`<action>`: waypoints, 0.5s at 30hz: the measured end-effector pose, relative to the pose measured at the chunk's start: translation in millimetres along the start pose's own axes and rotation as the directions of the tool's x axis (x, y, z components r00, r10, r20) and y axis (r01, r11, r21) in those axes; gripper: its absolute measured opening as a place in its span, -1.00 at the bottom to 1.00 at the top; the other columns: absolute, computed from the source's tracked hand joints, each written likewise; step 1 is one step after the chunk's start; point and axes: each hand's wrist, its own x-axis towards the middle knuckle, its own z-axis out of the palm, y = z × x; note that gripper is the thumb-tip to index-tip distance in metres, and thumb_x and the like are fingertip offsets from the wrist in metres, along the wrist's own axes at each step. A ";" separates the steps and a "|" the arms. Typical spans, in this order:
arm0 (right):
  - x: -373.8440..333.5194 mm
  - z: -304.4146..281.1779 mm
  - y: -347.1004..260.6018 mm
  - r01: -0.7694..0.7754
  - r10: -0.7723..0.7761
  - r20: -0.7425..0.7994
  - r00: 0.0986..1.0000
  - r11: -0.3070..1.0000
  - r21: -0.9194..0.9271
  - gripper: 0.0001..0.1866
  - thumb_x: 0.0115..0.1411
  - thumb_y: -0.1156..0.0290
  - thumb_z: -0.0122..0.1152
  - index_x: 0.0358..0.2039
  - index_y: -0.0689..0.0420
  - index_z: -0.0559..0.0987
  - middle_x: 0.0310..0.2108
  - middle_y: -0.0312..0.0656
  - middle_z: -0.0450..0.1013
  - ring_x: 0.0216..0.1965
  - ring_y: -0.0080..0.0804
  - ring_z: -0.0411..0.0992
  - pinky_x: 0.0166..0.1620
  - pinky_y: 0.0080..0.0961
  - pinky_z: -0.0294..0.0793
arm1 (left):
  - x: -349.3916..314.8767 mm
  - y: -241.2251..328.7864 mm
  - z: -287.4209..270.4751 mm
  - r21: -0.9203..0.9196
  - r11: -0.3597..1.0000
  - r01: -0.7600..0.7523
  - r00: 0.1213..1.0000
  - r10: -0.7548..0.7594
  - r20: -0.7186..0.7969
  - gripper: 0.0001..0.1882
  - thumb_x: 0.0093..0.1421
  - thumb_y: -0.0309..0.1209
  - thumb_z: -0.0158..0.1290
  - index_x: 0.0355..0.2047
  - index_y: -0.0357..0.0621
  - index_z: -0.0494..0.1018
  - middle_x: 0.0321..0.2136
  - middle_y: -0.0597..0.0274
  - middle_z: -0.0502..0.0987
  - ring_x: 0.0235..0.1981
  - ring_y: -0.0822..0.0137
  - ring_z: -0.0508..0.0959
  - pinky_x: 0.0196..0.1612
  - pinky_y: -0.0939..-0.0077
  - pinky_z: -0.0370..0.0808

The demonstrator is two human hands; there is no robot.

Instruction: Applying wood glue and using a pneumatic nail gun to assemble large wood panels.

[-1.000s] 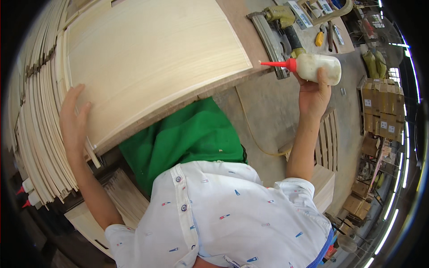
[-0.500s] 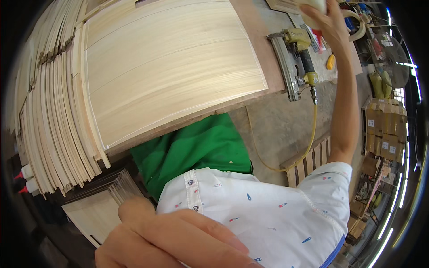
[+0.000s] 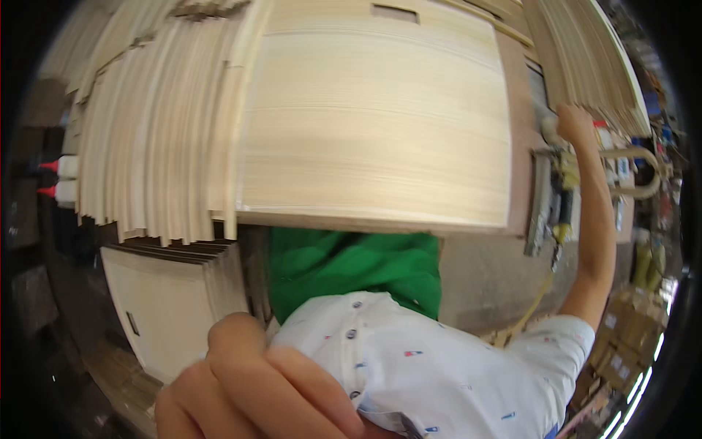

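My left hand [image 3: 252,388] is close up at the lower edge, its fingers curled together; anything inside them is hidden. Out to the far right, my right hand [image 3: 576,124] is closed round a glue bottle, with a pale rounded end [image 3: 550,132] on its left and a red tip [image 3: 599,124] on its right, both blurred. Just below this hand lies a nail gun [image 3: 561,194] with a metal magazine. In front of me a large pale wood panel [image 3: 380,132] lies flat on the table, a thin white line along its edges.
Thin wood strips [image 3: 146,146] are piled left of the panel, and more boards [image 3: 585,58] stack at the far right. Two white red-tipped bottles [image 3: 66,179] stand at the left. Below leans a stack of panels [image 3: 161,307]. A yellow hose [image 3: 537,301] trails from the nail gun.
The view has swung to the right and levelled, so the panel sits more central. My right hand has come lower, near the nail gun. My left hand stays curled near the lower edge.
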 end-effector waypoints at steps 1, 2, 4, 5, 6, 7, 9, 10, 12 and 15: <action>-5.7 5.0 10.0 0.042 -0.036 -0.091 0.995 0.997 0.071 -0.76 0.02 0.53 0.11 -0.25 0.18 0.58 -0.20 0.05 0.53 -0.09 0.07 0.48 -0.06 -0.08 0.46 | -11.5 -12.9 26.9 -0.163 0.982 0.094 0.981 -0.063 0.184 -0.92 0.15 -0.49 -0.06 -0.49 -0.08 0.39 -0.55 0.24 0.45 -0.72 0.27 0.40 -0.76 0.37 0.20; 0.0 -12.4 -7.3 0.156 -0.118 -0.230 0.966 0.975 0.156 -0.78 0.08 0.50 0.07 -0.25 0.17 0.59 -0.22 0.03 0.54 -0.11 0.06 0.49 -0.10 -0.09 0.48 | -11.0 -9.1 39.8 -0.100 0.981 0.165 0.967 -0.140 0.215 -0.92 0.15 -0.49 -0.06 -0.49 -0.08 0.39 -0.55 0.24 0.45 -0.72 0.27 0.40 -0.76 0.37 0.20; -17.7 -22.9 -25.0 0.256 -0.086 -0.431 0.898 0.899 0.354 -0.75 0.15 0.43 0.12 -0.17 0.23 0.57 -0.18 0.03 0.52 -0.09 0.05 0.48 -0.04 -0.14 0.44 | 49.8 5.2 126.8 -0.931 0.041 -0.362 0.616 -0.739 -0.272 -0.88 0.04 -0.64 0.16 -0.37 -0.31 0.49 -0.50 0.20 0.54 -0.39 0.32 0.57 -0.33 0.50 0.46; -24.1 -17.7 -26.0 0.250 -0.017 -0.436 0.900 0.840 0.482 -0.73 0.17 0.42 0.14 -0.13 0.24 0.56 -0.18 0.04 0.53 -0.10 0.01 0.49 -0.03 -0.19 0.43 | 62.7 -5.5 151.9 -0.981 -0.055 -0.184 0.723 -0.685 -0.097 -0.86 0.07 -0.61 0.16 -0.32 -0.30 0.50 -0.36 0.20 0.56 -0.22 0.35 0.56 -0.15 0.52 0.44; -29.7 -12.8 -29.1 0.252 0.042 -0.432 0.901 0.761 0.598 -0.71 0.20 0.41 0.16 -0.09 0.26 0.56 -0.17 0.05 0.53 -0.10 -0.03 0.50 -0.01 -0.24 0.43 | 74.1 -17.8 176.9 -0.997 -0.002 0.077 0.767 -0.638 0.061 -0.81 0.10 -0.59 0.14 -0.23 -0.30 0.51 -0.28 0.17 0.55 -0.14 0.32 0.52 0.04 0.43 0.39; -43.3 -17.7 -40.5 0.275 0.074 -0.443 0.894 0.688 0.672 -0.70 0.22 0.42 0.15 -0.07 0.27 0.55 -0.16 0.03 0.53 -0.10 -0.10 0.51 -0.01 -0.30 0.44 | 84.1 -33.8 199.0 -0.982 0.097 0.165 0.766 -0.640 0.066 -0.79 0.12 -0.53 0.15 -0.21 -0.29 0.51 -0.28 0.18 0.56 -0.15 0.33 0.52 0.03 0.46 0.40; -81.7 -43.9 -69.3 0.279 0.119 -0.402 0.908 0.544 0.791 -0.71 0.26 0.44 0.13 -0.05 0.30 0.55 -0.16 0.00 0.55 -0.10 -0.24 0.52 -0.02 -0.39 0.44 | 99.9 -71.2 236.1 -0.914 0.284 0.288 0.778 -0.626 0.050 -0.74 0.15 -0.43 0.15 -0.15 -0.28 0.52 -0.25 0.16 0.57 -0.16 0.34 0.53 0.01 0.47 0.41; -100.6 -56.3 -82.9 0.253 0.127 -0.352 0.927 0.480 0.840 -0.72 0.28 0.45 0.11 -0.05 0.31 0.55 -0.18 -0.01 0.56 -0.12 -0.31 0.52 -0.03 -0.42 0.45 | 108.1 -91.8 254.0 -0.871 0.374 0.320 0.795 -0.606 0.032 -0.71 0.17 -0.39 0.14 -0.13 -0.27 0.52 -0.23 0.13 0.58 -0.15 0.33 0.53 -0.01 0.46 0.43; -125.7 -62.4 -100.8 0.243 0.099 -0.302 0.948 0.385 0.890 -0.72 0.29 0.42 0.11 -0.08 0.33 0.54 -0.30 -0.17 0.54 -0.22 -0.49 0.46 -0.09 -0.55 0.42 | 133.2 -136.3 292.3 -0.839 0.410 0.357 0.765 -0.644 0.010 -0.61 0.16 -0.28 0.16 -0.07 -0.26 0.52 -0.17 0.05 0.58 -0.11 0.26 0.54 -0.02 0.40 0.45; -150.7 -64.9 -114.0 0.244 0.084 -0.277 0.957 0.284 0.927 -0.76 0.27 0.47 0.13 -0.12 0.34 0.55 -0.33 -0.09 0.57 -0.24 -0.44 0.51 -0.09 -0.52 0.44 | 198.7 -191.5 320.1 -0.770 0.508 0.386 0.762 -0.646 -0.044 -0.54 0.13 -0.20 0.16 -0.04 -0.25 0.51 -0.10 -0.04 0.56 -0.04 0.10 0.53 0.02 0.29 0.44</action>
